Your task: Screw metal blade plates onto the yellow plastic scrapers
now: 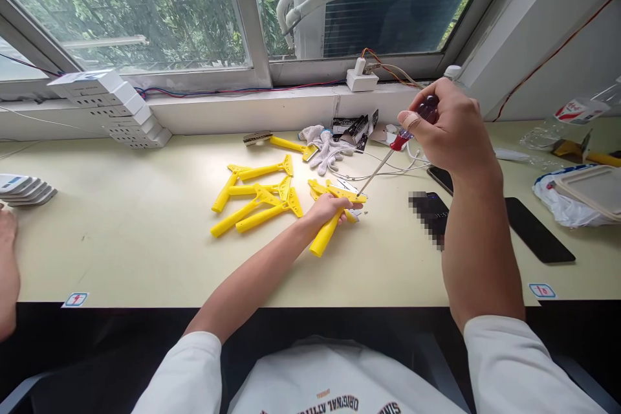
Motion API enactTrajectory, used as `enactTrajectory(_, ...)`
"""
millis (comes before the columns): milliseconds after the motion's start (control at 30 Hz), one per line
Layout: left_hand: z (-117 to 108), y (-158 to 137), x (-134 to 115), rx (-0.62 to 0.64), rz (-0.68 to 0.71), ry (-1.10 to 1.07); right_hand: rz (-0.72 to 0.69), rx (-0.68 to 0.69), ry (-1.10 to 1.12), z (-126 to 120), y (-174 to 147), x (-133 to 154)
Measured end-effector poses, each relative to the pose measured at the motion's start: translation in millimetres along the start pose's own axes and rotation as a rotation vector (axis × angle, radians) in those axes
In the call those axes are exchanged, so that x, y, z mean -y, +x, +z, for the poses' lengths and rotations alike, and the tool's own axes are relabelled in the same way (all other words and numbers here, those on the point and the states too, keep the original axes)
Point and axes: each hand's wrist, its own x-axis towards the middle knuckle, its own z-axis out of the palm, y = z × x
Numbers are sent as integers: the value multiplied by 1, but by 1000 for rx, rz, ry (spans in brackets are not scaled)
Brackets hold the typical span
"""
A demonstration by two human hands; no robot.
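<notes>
Fingers of my left hand [328, 210] are closed around a yellow scraper [326, 236], its handle slanting down toward me. My right hand [449, 126] grips a screwdriver [400, 140] with a dark red handle. The screwdriver's shaft slopes down left, and its tip meets the scraper's head, though whether it sits in a screw is too small to tell. Behind and under my left hand lie more yellow scraper parts [317, 187], partly hidden. To the left, several yellow scraper handles [262, 217] lie in a loose pile on the table.
Farther back are a scraper with a brush-like end [286, 143], knitted gloves [323, 145], black packets [356, 129] and a white cable [378, 171]. Phones [538, 229] lie right. White boxes [121, 110] are stacked back left. Another person's arm [7, 272] rests at the left edge.
</notes>
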Motion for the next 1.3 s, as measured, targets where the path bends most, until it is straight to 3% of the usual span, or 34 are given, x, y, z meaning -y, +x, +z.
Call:
enactTrajectory(733, -7, 13, 8, 20, 6, -34, 5, 17, 54, 7, 1, -3)
enactTrajectory(833, -6, 11, 9, -1, -12, -37, 9, 102, 48, 3, 0, -2)
enactTrajectory(967, -1, 9, 11, -41, -17, 1, 41, 190, -11, -4, 0, -1)
enactTrajectory(1200, 7, 13, 17, -79, 10, 13, 192, 62, -301, 2, 0, 0)
enactTrajectory(1300, 8, 13, 17, -90, 15, 23, 130, 101, -280, 1, 0, 0)
